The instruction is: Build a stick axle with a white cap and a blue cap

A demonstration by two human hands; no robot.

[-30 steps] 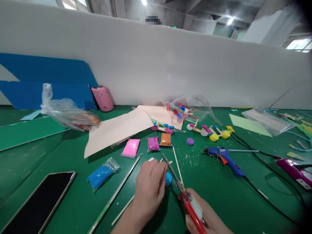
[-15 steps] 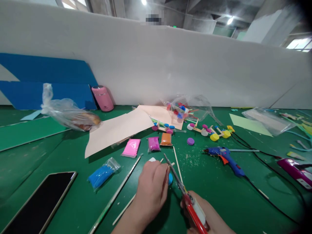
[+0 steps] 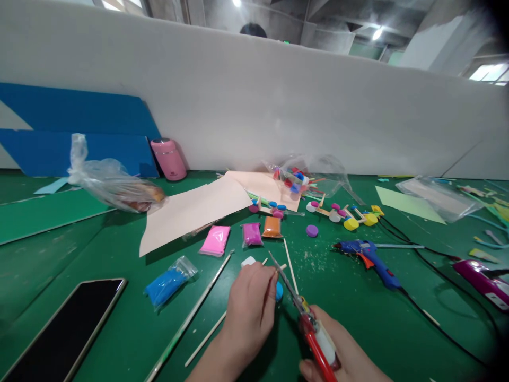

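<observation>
My left hand (image 3: 248,313) is closed in a pinch on a thin wooden stick (image 3: 280,267) at the bottom centre. My right hand (image 3: 344,355) grips red-handled scissors (image 3: 308,323) whose blades point up and left, meeting the stick near my left fingertips. A blue round cap (image 3: 279,291) lies on the green table (image 3: 358,307) just beside my left fingers. A small white piece (image 3: 248,261) lies just above my left hand.
Long wooden sticks (image 3: 191,315) lie left of my hands, a black phone (image 3: 63,329) at bottom left. Clay packets: blue (image 3: 167,281), pink (image 3: 215,240), magenta (image 3: 251,234), orange (image 3: 272,227). A blue glue gun (image 3: 368,254) with cord lies right. Pink paper (image 3: 191,212), plastic bags and a pink flask (image 3: 168,159) lie behind.
Both hands with the stick and scissors have shifted slightly to the right and down in view; the grip is unchanged.
</observation>
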